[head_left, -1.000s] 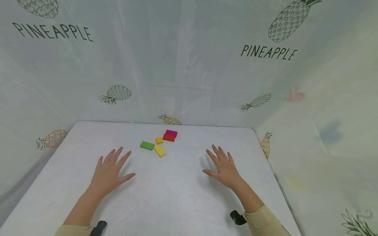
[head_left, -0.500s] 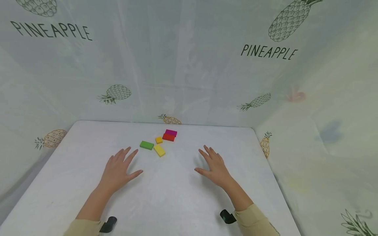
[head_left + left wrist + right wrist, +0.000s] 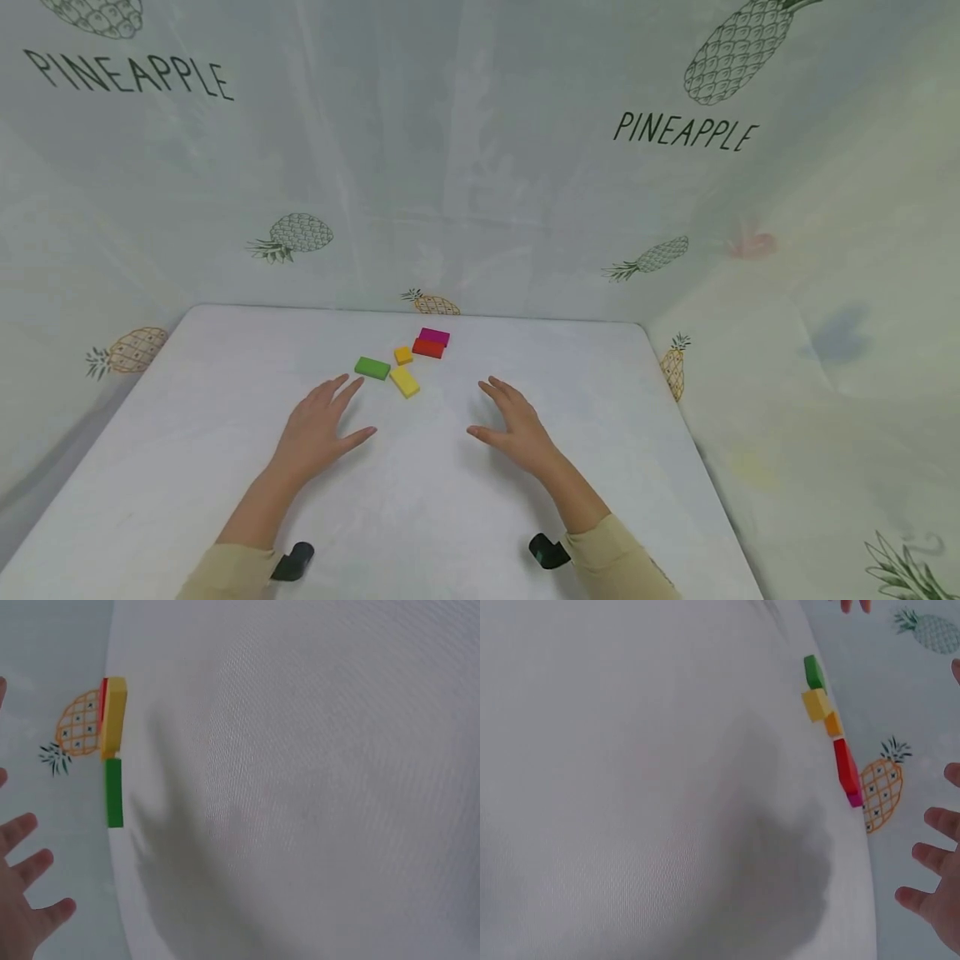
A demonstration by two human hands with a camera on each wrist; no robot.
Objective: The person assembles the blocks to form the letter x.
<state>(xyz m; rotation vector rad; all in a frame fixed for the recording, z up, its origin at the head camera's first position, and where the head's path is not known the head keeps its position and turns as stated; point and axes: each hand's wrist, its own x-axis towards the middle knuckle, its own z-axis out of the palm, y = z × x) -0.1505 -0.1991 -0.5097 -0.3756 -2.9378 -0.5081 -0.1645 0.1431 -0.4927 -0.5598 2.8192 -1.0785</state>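
Above the white table hovers the left hand (image 3: 311, 429), fingers spread and holding nothing, just nearer than the green block (image 3: 372, 368). The right hand (image 3: 519, 429) is also raised over the table, fingers apart, to the right of the blocks. Beside the green block lie a yellow block (image 3: 405, 382) and a small orange block (image 3: 403, 356). Behind them a red block (image 3: 428, 348) lies against a magenta block (image 3: 434, 336). In the left wrist view the green block (image 3: 114, 793) and yellow block (image 3: 114, 718) show near the table edge; the right wrist view shows the red block (image 3: 846, 766).
The white table (image 3: 420, 517) ends at a back edge behind the blocks. A pale curtain (image 3: 465, 167) printed with pineapples hangs behind and at the sides. A black device sits at each wrist, by the beige sleeves (image 3: 618, 558).
Both hands have moved inward, the left one rightward and the right one leftward, narrowing the space between them. The blocks lie as before.
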